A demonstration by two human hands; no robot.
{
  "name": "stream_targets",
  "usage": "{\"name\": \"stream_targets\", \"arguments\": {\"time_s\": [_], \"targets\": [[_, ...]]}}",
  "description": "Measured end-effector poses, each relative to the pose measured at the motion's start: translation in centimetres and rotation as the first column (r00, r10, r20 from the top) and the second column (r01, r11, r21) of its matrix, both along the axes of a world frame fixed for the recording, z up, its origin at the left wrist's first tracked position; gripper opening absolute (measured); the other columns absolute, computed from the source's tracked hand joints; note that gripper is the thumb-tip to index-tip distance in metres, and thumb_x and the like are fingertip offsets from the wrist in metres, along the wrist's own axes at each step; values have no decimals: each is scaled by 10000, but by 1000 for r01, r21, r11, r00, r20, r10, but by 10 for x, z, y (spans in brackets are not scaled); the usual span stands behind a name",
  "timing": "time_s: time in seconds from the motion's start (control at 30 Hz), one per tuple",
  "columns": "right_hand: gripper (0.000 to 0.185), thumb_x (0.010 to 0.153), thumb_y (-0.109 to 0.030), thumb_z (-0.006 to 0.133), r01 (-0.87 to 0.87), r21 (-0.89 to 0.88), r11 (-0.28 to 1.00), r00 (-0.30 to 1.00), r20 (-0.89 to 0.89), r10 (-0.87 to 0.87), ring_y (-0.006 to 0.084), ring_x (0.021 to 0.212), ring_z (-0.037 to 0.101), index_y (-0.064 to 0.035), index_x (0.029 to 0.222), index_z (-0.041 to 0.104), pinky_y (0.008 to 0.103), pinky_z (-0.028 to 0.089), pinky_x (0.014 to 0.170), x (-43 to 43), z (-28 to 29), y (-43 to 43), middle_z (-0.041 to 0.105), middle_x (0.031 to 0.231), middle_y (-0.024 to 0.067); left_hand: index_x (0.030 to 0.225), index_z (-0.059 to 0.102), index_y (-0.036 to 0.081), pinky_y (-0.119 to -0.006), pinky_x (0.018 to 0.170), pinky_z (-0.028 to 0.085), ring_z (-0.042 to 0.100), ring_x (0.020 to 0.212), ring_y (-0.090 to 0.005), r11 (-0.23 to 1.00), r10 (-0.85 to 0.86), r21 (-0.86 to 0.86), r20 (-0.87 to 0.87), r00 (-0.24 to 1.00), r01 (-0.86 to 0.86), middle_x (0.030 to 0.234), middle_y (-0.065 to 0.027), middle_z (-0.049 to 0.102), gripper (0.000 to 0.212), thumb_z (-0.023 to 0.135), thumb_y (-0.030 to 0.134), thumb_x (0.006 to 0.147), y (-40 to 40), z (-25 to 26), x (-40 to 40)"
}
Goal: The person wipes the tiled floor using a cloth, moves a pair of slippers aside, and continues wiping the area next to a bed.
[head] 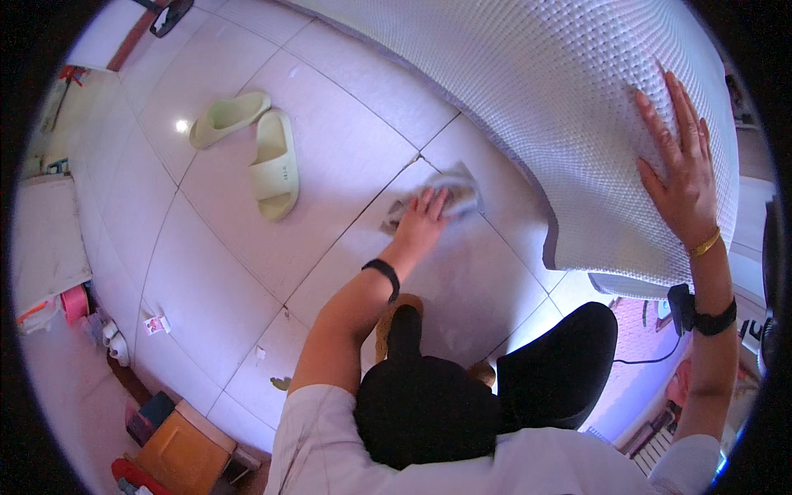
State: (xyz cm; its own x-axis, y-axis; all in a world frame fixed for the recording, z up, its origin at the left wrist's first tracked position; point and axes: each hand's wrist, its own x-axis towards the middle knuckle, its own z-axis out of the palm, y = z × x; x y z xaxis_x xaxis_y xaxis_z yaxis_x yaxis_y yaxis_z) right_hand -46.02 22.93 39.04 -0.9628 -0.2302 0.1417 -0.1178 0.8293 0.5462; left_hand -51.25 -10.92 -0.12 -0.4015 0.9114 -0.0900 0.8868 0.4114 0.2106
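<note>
My left hand (426, 213), a black band on its wrist, presses a grey cloth (461, 195) against the white tiled floor (346, 130). Both the fingers and the cloth are blurred, and the palm side is hidden. To the right, my right hand (684, 179) rests with fingers spread on a white, textured cover (557, 117) over what looks like a bed. It holds nothing. That wrist carries a gold-coloured bracelet (704, 243) and, lower on the forearm, a black strap (711, 318). The cover's edge hangs down close to the cloth.
Pale green slides (275, 167) lie on the tiles left of the cloth. A small printed card or packet (156, 325) and a scrap of paper (260, 352) are on the floor. An orange-brown box-like object (185, 442) stands at lower left. A black cable (649, 359) runs at right.
</note>
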Motion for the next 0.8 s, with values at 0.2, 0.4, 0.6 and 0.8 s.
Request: {"name": "stream_targets", "arguments": {"time_s": [0.2, 0.4, 0.6, 0.8], "targets": [[852, 815, -150, 745, -52, -49, 997, 998, 25, 53, 292, 1488, 292, -421, 1521, 354, 544, 260, 1208, -4, 3, 5, 241, 1643, 37, 1501, 404, 325, -591, 1053, 404, 328, 1420, -473, 861, 508, -1, -1, 861, -508, 1570, -253, 307, 551, 445, 159, 977, 17, -18, -92], [865, 823, -118, 736, -76, -57, 995, 997, -9, 76, 280, 1490, 288, -426, 1527, 338, 548, 260, 1208, -4, 0, 5, 229, 1647, 25, 1527, 360, 198, -598, 1070, 392, 322, 1360, -590, 708, 707, 11, -31, 707, -707, 1530, -342, 279, 628, 520, 127, 924, -117, -29, -41], [865, 844, -104, 713, -37, 51, 998, 997, -65, 41, 271, 1496, 275, -430, 1537, 310, 567, 242, 1208, -3, -6, 4, 207, 1654, 6, 1572, 205, 117, -500, 958, 502, 493, 1282, -462, 536, 795, -297, -136, 591, -790, 1465, -356, 372, 694, 523, 144, 956, -280, 28, 96], [822, 875, -134, 689, -84, 43, 996, 992, -86, 88, 281, 1491, 289, -427, 1540, 305, 581, 243, 1198, -3, -9, 7, 205, 1654, 8, 1580, 206, 153, -499, 626, 541, 674, 881, -427, 558, 830, -334, 221, 512, -759, 1407, -371, 442, 792, 579, 75, 886, -255, 65, 66]]}}
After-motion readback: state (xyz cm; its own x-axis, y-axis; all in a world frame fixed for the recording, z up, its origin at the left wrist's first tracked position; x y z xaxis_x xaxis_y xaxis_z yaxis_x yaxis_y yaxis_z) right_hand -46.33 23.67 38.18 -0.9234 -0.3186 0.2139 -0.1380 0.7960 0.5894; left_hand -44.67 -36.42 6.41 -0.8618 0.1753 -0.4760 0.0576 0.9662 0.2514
